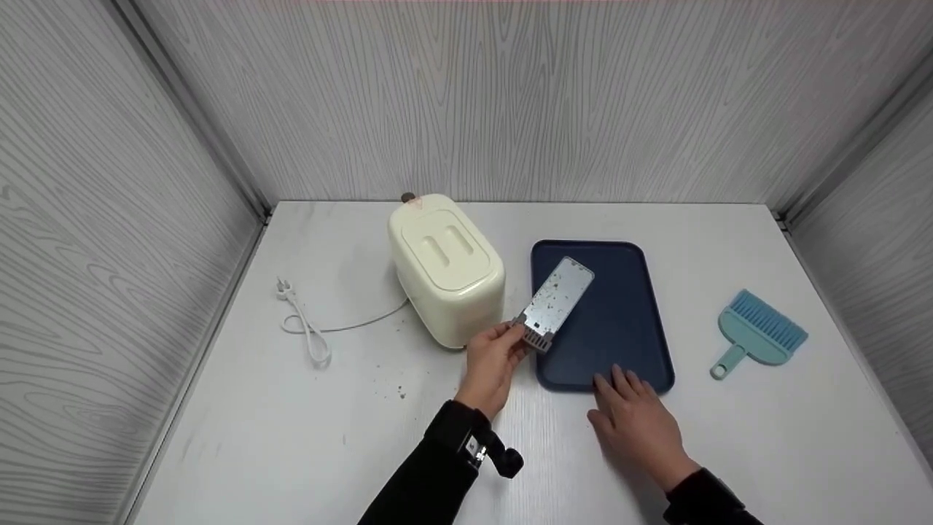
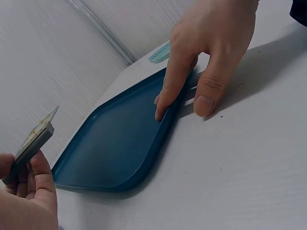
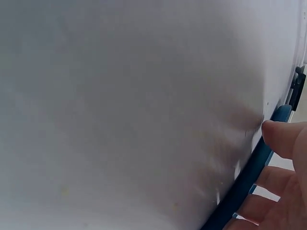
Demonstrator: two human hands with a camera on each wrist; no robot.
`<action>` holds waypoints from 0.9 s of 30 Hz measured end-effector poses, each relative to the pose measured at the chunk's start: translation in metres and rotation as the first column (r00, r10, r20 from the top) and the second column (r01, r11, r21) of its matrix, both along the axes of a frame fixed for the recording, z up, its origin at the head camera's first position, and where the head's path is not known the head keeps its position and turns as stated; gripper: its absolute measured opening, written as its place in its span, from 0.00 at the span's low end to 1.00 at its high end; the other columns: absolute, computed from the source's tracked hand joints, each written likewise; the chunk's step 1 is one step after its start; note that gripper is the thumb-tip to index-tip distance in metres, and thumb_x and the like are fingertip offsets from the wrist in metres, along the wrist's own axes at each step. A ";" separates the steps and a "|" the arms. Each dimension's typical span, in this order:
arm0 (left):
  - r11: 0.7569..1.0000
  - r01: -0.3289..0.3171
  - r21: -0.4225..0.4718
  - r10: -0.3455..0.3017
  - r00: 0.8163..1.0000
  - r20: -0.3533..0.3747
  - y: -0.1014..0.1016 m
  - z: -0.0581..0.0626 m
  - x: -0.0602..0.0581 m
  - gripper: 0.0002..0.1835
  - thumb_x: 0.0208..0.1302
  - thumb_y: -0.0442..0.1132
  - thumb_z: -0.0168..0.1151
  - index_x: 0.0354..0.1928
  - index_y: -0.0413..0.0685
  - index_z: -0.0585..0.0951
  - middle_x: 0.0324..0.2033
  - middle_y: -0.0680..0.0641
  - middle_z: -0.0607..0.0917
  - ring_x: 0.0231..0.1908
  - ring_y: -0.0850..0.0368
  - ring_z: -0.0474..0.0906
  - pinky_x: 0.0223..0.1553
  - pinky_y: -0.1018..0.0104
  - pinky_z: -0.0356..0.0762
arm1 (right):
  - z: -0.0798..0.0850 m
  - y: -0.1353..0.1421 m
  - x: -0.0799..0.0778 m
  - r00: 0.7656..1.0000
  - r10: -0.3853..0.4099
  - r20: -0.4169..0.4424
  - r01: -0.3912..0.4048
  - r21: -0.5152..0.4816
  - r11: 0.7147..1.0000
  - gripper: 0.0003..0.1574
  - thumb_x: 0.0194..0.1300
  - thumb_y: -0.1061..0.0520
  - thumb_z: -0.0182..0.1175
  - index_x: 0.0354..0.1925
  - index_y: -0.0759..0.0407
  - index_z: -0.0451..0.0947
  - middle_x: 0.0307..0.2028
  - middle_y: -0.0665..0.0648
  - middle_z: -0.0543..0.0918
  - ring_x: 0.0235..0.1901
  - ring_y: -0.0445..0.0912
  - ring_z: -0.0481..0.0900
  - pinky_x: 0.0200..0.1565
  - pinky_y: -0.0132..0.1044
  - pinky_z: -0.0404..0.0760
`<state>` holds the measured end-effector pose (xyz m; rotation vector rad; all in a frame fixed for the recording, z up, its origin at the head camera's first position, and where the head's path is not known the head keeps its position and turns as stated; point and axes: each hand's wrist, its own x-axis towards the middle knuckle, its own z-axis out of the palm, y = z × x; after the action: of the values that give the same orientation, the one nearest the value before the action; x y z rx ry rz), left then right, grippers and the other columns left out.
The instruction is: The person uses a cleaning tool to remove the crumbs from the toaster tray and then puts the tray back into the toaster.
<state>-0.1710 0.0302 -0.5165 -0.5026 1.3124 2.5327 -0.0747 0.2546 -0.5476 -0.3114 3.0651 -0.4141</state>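
My left hand (image 1: 490,368) pinches the grey slotted end of a metal crumb tray (image 1: 558,293), which is speckled with brown crumbs. The crumb tray is tilted over the left part of a dark blue serving tray (image 1: 619,313). In the left wrist view, the crumb tray (image 2: 34,141) shows edge-on, raised above the serving tray. My right hand (image 1: 640,434) rests its extended fingers on the serving tray's near rim, with the thumb outside it by the table. A cream toaster (image 1: 452,266) with a closed lid stands left of the serving tray.
A white cord with a plug (image 1: 286,292) lies on the table left of the toaster. Scattered crumbs (image 1: 401,392) lie in front of the toaster. A teal brush (image 1: 758,332) lies at the right. Grey wood-grain panels (image 1: 510,102) stand around the white table.
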 end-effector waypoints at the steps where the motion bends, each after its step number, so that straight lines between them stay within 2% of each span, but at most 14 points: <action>1: 1.000 0.001 -0.001 -0.001 1.000 0.000 0.000 0.000 0.000 0.15 0.70 0.28 0.63 0.55 0.25 0.78 0.47 0.37 0.83 0.44 0.51 0.83 0.52 0.61 0.83 | 0.002 0.001 -0.001 1.000 -0.003 0.023 0.004 -0.011 1.000 0.36 0.72 0.46 0.63 0.69 0.67 0.73 0.69 0.75 0.71 0.70 0.70 0.67 0.69 0.65 0.65; 4: 1.000 0.005 -0.005 -0.005 1.000 0.001 -0.001 0.000 0.000 0.15 0.70 0.28 0.63 0.55 0.26 0.78 0.47 0.37 0.83 0.44 0.51 0.83 0.53 0.60 0.83 | 0.009 0.006 -0.005 0.993 -0.026 0.111 0.034 -0.071 0.997 0.38 0.74 0.45 0.61 0.71 0.67 0.71 0.71 0.74 0.68 0.72 0.71 0.63 0.70 0.67 0.62; 7: 1.000 0.009 -0.007 -0.009 1.000 0.001 -0.002 -0.001 0.000 0.15 0.70 0.28 0.63 0.55 0.26 0.78 0.48 0.36 0.83 0.45 0.51 0.83 0.53 0.60 0.83 | 0.020 0.021 -0.012 0.990 -0.059 0.132 0.075 -0.119 0.990 0.38 0.75 0.47 0.60 0.73 0.67 0.67 0.72 0.74 0.66 0.73 0.71 0.60 0.70 0.68 0.60; 9: 1.000 0.010 -0.005 -0.010 1.000 -0.001 -0.002 -0.003 0.000 0.15 0.70 0.28 0.63 0.54 0.27 0.78 0.48 0.36 0.83 0.44 0.50 0.83 0.53 0.60 0.83 | 0.026 0.036 -0.018 0.994 -0.073 0.086 0.084 -0.120 0.989 0.38 0.75 0.50 0.60 0.74 0.67 0.65 0.72 0.74 0.66 0.73 0.72 0.59 0.70 0.69 0.61; 12: 1.000 0.008 -0.007 -0.008 1.000 -0.010 -0.003 -0.004 0.000 0.14 0.70 0.28 0.62 0.54 0.26 0.78 0.47 0.37 0.83 0.44 0.50 0.83 0.52 0.60 0.83 | 0.033 0.065 -0.029 0.996 -0.069 -0.050 0.065 -0.076 0.995 0.37 0.74 0.58 0.61 0.75 0.67 0.64 0.71 0.75 0.67 0.71 0.73 0.61 0.68 0.69 0.63; 14: 1.000 0.003 -0.005 -0.003 1.000 -0.017 -0.003 -0.005 -0.001 0.14 0.70 0.28 0.62 0.53 0.25 0.78 0.46 0.37 0.83 0.43 0.51 0.83 0.51 0.61 0.84 | 0.035 0.085 -0.036 0.987 -0.048 -0.154 0.044 -0.028 0.999 0.37 0.70 0.64 0.62 0.74 0.67 0.66 0.70 0.77 0.68 0.69 0.75 0.63 0.66 0.71 0.64; 17: 1.000 0.002 -0.008 -0.003 1.000 -0.025 -0.003 -0.005 -0.001 0.14 0.70 0.27 0.62 0.53 0.23 0.78 0.45 0.37 0.83 0.42 0.51 0.82 0.50 0.61 0.83 | 0.034 0.115 -0.045 0.967 -0.016 -0.254 0.030 0.050 0.998 0.39 0.65 0.72 0.62 0.73 0.66 0.67 0.68 0.79 0.69 0.67 0.77 0.64 0.64 0.73 0.65; 20: 1.000 0.001 -0.006 -0.001 1.000 -0.020 -0.003 -0.005 0.000 0.14 0.70 0.27 0.62 0.53 0.24 0.78 0.45 0.37 0.83 0.42 0.51 0.82 0.49 0.62 0.84 | 0.030 0.140 -0.050 0.960 0.006 -0.278 0.030 0.123 0.992 0.44 0.58 0.76 0.63 0.72 0.67 0.66 0.67 0.80 0.68 0.67 0.78 0.63 0.63 0.75 0.65; 24: 1.000 0.004 -0.011 -0.004 1.000 -0.012 -0.004 -0.004 0.000 0.13 0.70 0.27 0.62 0.52 0.25 0.78 0.45 0.37 0.83 0.42 0.51 0.83 0.49 0.61 0.84 | 0.022 0.161 -0.052 0.973 0.012 -0.231 0.035 0.198 0.980 0.47 0.56 0.78 0.65 0.73 0.68 0.65 0.69 0.81 0.66 0.67 0.80 0.61 0.63 0.76 0.64; 27: 1.000 0.009 -0.015 -0.010 1.000 -0.013 -0.004 -0.004 0.000 0.13 0.70 0.28 0.62 0.53 0.25 0.79 0.46 0.37 0.83 0.43 0.51 0.83 0.50 0.61 0.84 | 0.016 0.168 -0.053 0.982 -0.006 -0.189 0.048 0.219 0.975 0.46 0.58 0.77 0.65 0.73 0.67 0.64 0.70 0.80 0.64 0.67 0.81 0.60 0.62 0.77 0.63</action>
<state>-0.1712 0.0260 -0.5205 -0.4830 1.3360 2.5243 -0.1276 0.4230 -0.5317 -0.3168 3.2601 -0.0398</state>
